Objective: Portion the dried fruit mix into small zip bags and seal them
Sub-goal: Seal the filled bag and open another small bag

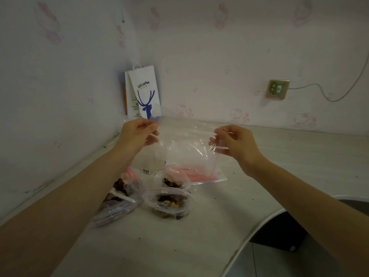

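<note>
Both the left grip (137,132) and right grip (235,140) pinch a clear zip bag (185,144) aloft

I could read only one thing: "luckin coffee" in dark blue letters on the white paper bag (142,90) standing in the corner, above a blue deer-head logo. Smaller print lower on that bag was too blurred for me. The barcode label (146,171) on a white container (154,164) and the red mark on the flat zip bags (207,175) were unreadable.

Dim, flat indoor light; soft focus; wide-angle bending at edges; source perhaps overhead.
</note>
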